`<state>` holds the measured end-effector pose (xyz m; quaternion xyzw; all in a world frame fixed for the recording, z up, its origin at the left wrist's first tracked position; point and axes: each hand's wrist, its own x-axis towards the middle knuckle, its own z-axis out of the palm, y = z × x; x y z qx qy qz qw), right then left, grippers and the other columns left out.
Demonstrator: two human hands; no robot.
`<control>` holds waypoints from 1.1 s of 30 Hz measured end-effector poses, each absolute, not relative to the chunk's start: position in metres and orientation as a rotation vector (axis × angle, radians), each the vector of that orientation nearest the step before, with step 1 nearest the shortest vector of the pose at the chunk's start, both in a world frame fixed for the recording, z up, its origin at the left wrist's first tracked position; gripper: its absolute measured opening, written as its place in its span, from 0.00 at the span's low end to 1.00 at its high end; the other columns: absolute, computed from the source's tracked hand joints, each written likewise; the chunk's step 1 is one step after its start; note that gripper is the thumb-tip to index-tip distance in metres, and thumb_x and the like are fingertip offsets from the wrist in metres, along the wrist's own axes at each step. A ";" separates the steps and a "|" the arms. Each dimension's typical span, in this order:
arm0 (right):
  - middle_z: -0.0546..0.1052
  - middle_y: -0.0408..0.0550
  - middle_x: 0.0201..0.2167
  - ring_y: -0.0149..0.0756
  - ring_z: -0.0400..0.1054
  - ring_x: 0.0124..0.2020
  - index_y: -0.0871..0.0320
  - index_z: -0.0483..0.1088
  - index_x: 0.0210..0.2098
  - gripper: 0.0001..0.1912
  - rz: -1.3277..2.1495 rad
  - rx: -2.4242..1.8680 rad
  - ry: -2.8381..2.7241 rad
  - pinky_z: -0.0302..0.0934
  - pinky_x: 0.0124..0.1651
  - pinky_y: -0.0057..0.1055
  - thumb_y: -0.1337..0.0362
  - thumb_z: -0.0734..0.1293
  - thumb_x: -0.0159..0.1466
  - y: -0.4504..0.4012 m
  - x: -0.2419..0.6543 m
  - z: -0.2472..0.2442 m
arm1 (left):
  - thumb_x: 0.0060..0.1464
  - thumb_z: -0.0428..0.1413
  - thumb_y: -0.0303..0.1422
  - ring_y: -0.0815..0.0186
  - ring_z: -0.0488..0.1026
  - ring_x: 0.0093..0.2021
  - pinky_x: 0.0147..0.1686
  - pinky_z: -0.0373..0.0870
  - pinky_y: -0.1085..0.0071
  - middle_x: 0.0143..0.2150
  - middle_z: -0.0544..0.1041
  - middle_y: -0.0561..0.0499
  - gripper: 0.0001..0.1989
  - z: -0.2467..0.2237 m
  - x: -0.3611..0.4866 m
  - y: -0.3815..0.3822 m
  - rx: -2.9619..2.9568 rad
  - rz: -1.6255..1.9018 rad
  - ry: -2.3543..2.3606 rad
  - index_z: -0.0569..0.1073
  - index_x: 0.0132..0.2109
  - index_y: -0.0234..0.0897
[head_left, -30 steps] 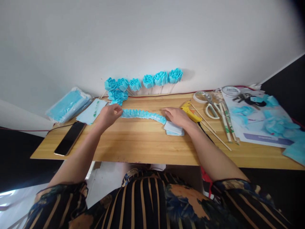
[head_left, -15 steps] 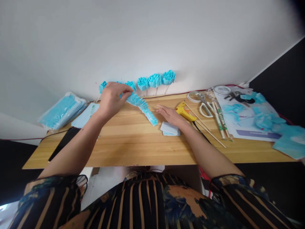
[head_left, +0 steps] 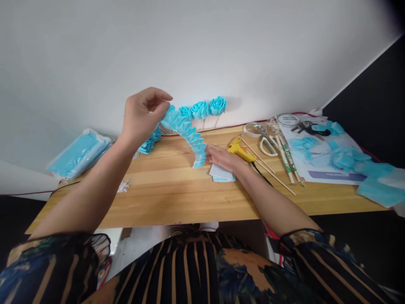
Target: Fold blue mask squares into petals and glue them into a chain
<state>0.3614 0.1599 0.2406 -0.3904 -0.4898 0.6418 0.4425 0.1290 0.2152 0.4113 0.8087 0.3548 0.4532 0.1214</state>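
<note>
A long pleated strip of light blue material (head_left: 186, 131) hangs in a curve above the wooden table. Its upper end is pinched between the thumb and fingers of my left hand (head_left: 142, 112), raised in front of the wall. The strip's lower end reaches down beside my right hand (head_left: 221, 157), whose fingers are stretched out near it. Under my right hand lies a small stack of pale blue squares (head_left: 222, 173). Blue rosettes on sticks (head_left: 200, 110) stand along the wall behind the strip, and more rosettes (head_left: 149, 142) lie beyond my left wrist.
A yellow glue gun (head_left: 241, 150), wooden sticks (head_left: 281, 183), white-handled scissors (head_left: 268, 146) and tape rest on the right of the table (head_left: 177, 207). Farther right, blue scraps lie on a paper sheet (head_left: 329, 176). A bagged blue pack (head_left: 79, 154) is at the left.
My left hand has risen, lifting the strip's upper end. The strip's lower end has shifted left and now stands more upright. The view has shifted slightly.
</note>
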 end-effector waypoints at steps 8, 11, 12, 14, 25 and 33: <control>0.75 0.51 0.56 0.38 0.72 0.54 0.50 0.62 0.64 0.32 1.744 -0.903 -1.392 0.67 0.56 0.37 0.57 0.70 0.62 0.143 0.359 0.258 | 0.54 0.55 0.33 0.72 0.71 0.27 0.28 0.68 0.74 0.27 0.74 0.54 0.13 0.357 0.081 0.247 1.926 1.285 1.322 0.75 0.46 0.35; 0.74 0.50 0.58 0.39 0.72 0.52 0.49 0.60 0.66 0.33 1.701 -0.939 -1.452 0.69 0.52 0.36 0.59 0.69 0.63 0.146 0.358 0.253 | 0.56 0.53 0.36 0.70 0.74 0.30 0.30 0.70 0.73 0.29 0.76 0.53 0.17 0.332 0.063 0.250 1.878 1.174 1.378 0.73 0.50 0.31; 0.74 0.50 0.58 0.39 0.73 0.51 0.49 0.59 0.66 0.34 1.678 -0.952 -1.468 0.70 0.50 0.36 0.60 0.68 0.62 0.147 0.358 0.251 | 0.56 0.52 0.36 0.69 0.74 0.30 0.31 0.71 0.72 0.29 0.77 0.52 0.18 0.324 0.057 0.250 1.870 1.142 1.414 0.73 0.50 0.31; 0.74 0.50 0.59 0.39 0.73 0.51 0.50 0.59 0.67 0.34 1.618 -0.975 -1.497 0.70 0.50 0.36 0.62 0.68 0.62 0.148 0.356 0.247 | 0.56 0.51 0.35 0.65 0.76 0.33 0.34 0.73 0.69 0.32 0.79 0.48 0.18 0.310 0.047 0.248 1.936 1.067 1.531 0.75 0.49 0.30; 0.77 0.44 0.54 0.41 0.72 0.55 0.46 0.64 0.63 0.25 1.498 -1.184 -1.508 0.65 0.60 0.42 0.53 0.63 0.68 0.147 0.351 0.243 | 0.64 0.46 0.41 0.55 0.64 0.66 0.66 0.58 0.53 0.66 0.67 0.40 0.26 0.265 0.005 0.137 2.531 0.311 1.277 0.68 0.63 0.34; 0.78 0.48 0.53 0.40 0.74 0.51 0.49 0.64 0.64 0.26 1.483 -1.156 -1.471 0.68 0.56 0.42 0.51 0.63 0.68 0.149 0.353 0.240 | 0.67 0.41 0.44 0.58 0.80 0.40 0.46 0.75 0.63 0.33 0.83 0.47 0.25 0.284 -0.085 0.032 2.005 0.352 1.167 0.81 0.38 0.41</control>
